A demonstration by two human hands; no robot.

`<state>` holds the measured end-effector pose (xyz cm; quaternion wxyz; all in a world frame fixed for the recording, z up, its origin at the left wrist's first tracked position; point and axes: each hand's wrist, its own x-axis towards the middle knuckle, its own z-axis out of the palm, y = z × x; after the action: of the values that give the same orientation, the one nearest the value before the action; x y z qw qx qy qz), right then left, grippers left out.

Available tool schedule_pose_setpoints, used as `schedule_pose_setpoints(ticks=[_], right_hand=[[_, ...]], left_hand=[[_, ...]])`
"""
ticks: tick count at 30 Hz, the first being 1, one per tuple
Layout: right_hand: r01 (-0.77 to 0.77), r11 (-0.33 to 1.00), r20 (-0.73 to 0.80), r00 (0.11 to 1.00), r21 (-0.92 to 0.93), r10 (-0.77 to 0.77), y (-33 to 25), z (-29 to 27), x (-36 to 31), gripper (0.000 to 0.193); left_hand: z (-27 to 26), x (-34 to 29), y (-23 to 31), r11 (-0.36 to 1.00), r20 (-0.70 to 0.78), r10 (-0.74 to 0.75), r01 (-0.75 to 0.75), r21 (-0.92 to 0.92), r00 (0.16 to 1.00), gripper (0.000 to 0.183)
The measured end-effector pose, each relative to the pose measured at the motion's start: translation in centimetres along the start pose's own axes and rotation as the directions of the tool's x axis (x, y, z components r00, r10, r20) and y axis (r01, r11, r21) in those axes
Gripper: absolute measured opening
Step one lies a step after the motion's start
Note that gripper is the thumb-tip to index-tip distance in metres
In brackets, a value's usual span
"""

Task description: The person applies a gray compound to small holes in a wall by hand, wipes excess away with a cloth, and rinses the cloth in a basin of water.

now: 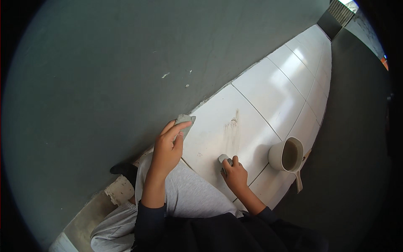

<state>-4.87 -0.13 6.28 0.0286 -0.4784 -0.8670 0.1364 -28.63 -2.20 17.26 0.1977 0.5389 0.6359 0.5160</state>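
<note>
Tilted grey slab [183, 118], grey block [223, 158] on smudged white tile [206, 126].

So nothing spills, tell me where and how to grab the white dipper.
Grip the white dipper by its handle, probably best from the near side with the right hand, once freed: the handle juts out toward you. Keep it level, since murky liquid sits inside.

The dark top [226, 233] has matching sleeves [152, 216]. The trousers [191, 187] are mottled pale grey. The left hand [166, 147] and right hand [236, 175] are bare.
</note>
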Motion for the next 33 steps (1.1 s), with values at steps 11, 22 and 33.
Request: schedule_pose_setpoints(ticks=[11, 22, 33], right_hand=[[0.001, 1.0, -0.215, 0.977, 0.014, 0.002, -1.5, -0.5, 13.4, 0.036], [0.036, 0.999, -0.021, 0.999, -0.01, -0.036, -2.5, 1.0, 1.6, 0.041], [0.155, 0.988, -0.203, 0.968, 0.016, -0.148, -3.2, 0.7, 12.6, 0.036]], left_hand=[[1.0, 1.3, -2.6, 0.991, 0.011, -0.134, 0.134, -0.022, 0.991, 0.029], [0.6, 0.6, -2.9, 0.944, 0.003, -0.288, 0.284, -0.167, 0.958, 0.029], [-0.6, 0.0, -1.2, 0.985, -0.213, -0.098, 0.126, 0.121, 0.972, 0.032]])
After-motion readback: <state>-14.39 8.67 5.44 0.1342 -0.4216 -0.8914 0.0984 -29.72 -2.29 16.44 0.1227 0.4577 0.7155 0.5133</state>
